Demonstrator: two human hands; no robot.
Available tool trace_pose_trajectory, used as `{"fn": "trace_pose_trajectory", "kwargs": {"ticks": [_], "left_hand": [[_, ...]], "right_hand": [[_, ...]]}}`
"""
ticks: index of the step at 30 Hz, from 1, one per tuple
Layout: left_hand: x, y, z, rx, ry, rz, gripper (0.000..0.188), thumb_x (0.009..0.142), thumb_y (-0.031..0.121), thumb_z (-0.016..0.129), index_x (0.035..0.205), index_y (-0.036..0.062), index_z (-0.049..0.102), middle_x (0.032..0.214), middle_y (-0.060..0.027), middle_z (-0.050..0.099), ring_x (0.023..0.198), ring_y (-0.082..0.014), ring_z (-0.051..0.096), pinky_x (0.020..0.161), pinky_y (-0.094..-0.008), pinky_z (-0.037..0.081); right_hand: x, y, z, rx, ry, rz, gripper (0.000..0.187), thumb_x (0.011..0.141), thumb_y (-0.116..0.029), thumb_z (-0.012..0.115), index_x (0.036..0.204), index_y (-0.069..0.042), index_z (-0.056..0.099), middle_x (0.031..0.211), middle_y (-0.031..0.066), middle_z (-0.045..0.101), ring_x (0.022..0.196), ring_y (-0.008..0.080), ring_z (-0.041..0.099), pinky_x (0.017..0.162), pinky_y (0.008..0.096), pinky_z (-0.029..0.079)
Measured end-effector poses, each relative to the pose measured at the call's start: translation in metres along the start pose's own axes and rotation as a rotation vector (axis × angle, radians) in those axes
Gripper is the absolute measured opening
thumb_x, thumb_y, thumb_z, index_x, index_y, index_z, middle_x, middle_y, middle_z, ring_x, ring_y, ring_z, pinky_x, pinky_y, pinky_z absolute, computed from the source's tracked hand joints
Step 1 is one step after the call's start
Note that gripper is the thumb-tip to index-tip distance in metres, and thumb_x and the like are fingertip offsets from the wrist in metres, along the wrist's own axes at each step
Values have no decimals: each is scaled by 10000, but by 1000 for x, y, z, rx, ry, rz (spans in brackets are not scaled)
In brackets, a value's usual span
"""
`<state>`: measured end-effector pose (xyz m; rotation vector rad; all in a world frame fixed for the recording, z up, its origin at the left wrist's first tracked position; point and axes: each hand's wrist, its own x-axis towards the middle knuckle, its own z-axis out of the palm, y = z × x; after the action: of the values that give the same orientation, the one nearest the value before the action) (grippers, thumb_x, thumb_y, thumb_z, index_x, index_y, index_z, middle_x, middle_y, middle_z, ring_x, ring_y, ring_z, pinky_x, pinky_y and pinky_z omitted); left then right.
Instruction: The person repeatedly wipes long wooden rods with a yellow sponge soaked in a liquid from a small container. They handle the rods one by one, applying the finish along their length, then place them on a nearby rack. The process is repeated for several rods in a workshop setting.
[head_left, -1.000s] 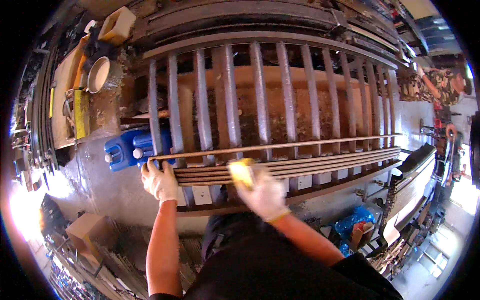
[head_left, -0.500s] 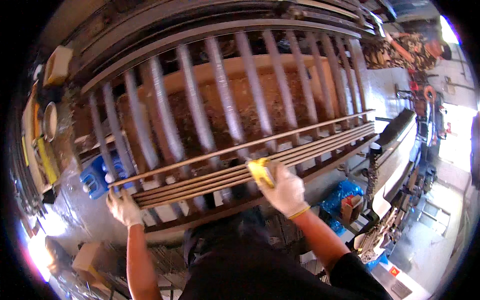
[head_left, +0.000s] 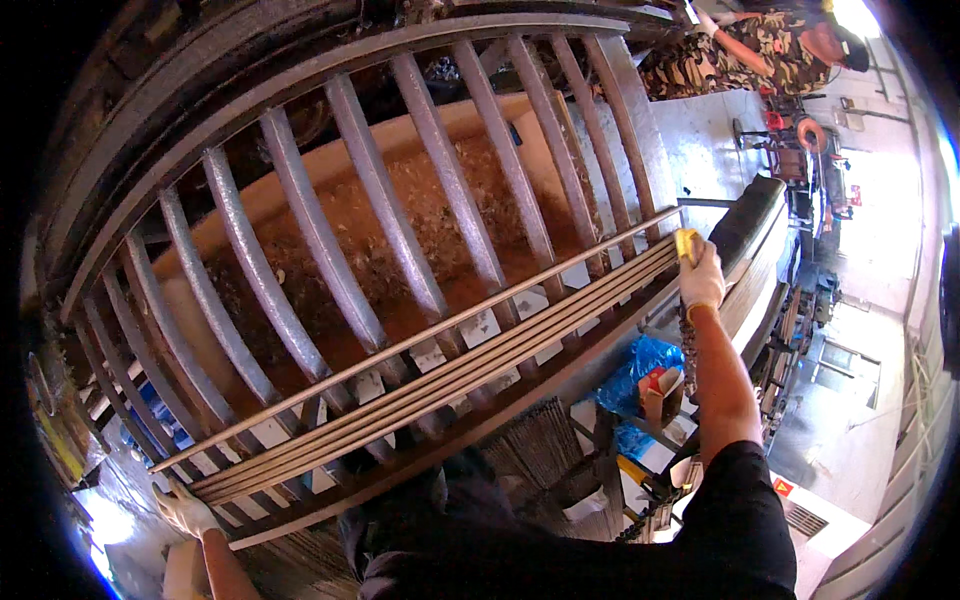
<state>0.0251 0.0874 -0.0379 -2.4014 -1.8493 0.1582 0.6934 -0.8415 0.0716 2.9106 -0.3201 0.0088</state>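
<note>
Several thin brown rods (head_left: pixel 440 385) lie side by side along the near edge of a slatted metal rack (head_left: pixel 455 185), with a single rod (head_left: pixel 430 333) just apart on their far side. My right hand (head_left: pixel 703 278), in a white glove, is closed on a small yellow object (head_left: pixel 686 243) at the rods' right ends; its kind cannot be made out. My left hand (head_left: pixel 187 512), gloved too, is at their left ends, fingers apart, close to or touching the rod tips.
Beneath the slats is a large bin (head_left: pixel 400 130) with brown debris. A blue plastic bag (head_left: pixel 630 375) and a small open carton (head_left: pixel 660 400) lie right of me. A long dark beam (head_left: pixel 750 225) stands beyond the rack. Another person (head_left: pixel 740 55) in camouflage clothing works at the far right.
My right hand has moved with the yellow object from the rods' middle to their right ends. My left hand stays at the left ends. My view has shifted right.
</note>
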Motion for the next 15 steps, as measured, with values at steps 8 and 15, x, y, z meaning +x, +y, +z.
{"fn": "trace_pose_trajectory", "kwargs": {"ticks": [8, 15], "left_hand": [[-30, 2, -24, -407, -144, -40, 722, 1214, 447, 553, 1764, 2, 411, 1769, -279, 439, 1645, -430, 407, 1376, -521, 318], [-38, 21, -15, -285, -17, 65, 693, 1168, 370, 641, 1712, -9, 441, 1677, -344, 495, 1547, -547, 468, 1309, -587, 385]], "right_hand": [[5, 7, 8, 107, 53, 133, 619, 1076, -483, 713, 1624, -217, 605, 1551, 195, 718, 1423, 435, 683, 1179, 525, 527], [-168, -114, -44, 522, -221, -62, 641, 1041, -368, 739, 1521, 42, 631, 1370, 234, 781, 1234, 354, 765, 1084, 454, 574]]}}
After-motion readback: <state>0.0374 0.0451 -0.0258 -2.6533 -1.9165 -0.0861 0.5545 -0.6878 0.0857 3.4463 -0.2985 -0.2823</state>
